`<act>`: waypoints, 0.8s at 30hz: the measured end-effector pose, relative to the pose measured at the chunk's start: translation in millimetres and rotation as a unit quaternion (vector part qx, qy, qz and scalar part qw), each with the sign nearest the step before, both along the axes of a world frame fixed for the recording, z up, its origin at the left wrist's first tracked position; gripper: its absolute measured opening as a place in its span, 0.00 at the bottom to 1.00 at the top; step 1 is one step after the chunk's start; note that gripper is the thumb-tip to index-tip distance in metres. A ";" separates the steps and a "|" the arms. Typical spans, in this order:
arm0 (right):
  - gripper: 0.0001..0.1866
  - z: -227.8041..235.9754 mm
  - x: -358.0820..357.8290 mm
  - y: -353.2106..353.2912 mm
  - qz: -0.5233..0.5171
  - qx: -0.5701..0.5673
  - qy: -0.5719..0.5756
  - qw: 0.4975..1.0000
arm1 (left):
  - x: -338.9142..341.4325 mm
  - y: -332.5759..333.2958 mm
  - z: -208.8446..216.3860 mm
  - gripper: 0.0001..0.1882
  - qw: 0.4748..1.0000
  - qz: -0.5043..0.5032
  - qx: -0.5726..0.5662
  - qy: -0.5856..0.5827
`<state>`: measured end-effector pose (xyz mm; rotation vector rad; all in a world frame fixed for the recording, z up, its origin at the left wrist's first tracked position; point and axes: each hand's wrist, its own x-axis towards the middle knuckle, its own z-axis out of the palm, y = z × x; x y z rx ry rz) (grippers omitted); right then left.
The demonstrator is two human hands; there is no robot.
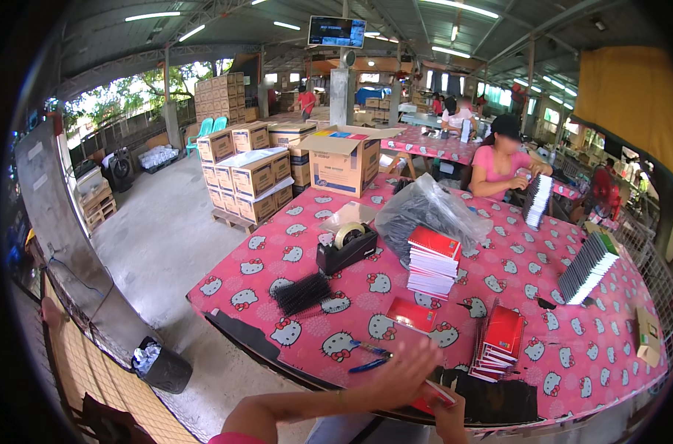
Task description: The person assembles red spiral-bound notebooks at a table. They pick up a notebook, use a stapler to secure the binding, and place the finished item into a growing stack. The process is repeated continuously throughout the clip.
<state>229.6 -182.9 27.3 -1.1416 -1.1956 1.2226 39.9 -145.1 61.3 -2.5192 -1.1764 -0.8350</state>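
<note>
At the near table edge, my right hand (450,419) grips a small red notebook (440,395), which is partly hidden by my hands. My left hand (412,370) is stretched out just above that notebook, its fingers extended and slightly blurred; whether it touches the cover is unclear. Beside it lie blue-handled pliers (370,365). A single red notebook (412,314) rests flat beyond my hands. To the right leans a pile of red notebooks (502,333), and farther back stands a taller stack of them (434,260). A bundle of black spiral binding wires (301,294) lies to the left.
A black tape dispenser (347,250), a grey plastic bag (429,211) and an open carton (344,159) occupy the pink patterned table (255,285). At right, a co-worker (503,159) handles a notebook stack (537,201); another stack (588,268) stands nearer. A black bin (162,368) is on the floor.
</note>
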 end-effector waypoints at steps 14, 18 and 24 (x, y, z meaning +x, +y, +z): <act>0.15 -10.9 8.6 -3.6 0.016 0.016 -0.018 1.000 | 14.5 -33.1 -4.0 0.45 0.993 -0.098 -0.057 -0.027; 0.15 -12.9 1.4 0.4 -0.001 0.027 -0.064 0.998 | 11.8 -9.1 -4.1 0.43 0.996 -0.053 -0.040 0.065; 0.13 -27.5 9.9 2.5 0.024 0.083 -0.079 0.993 | 10.0 -15.4 -31.7 0.34 0.991 -0.109 -0.075 -0.020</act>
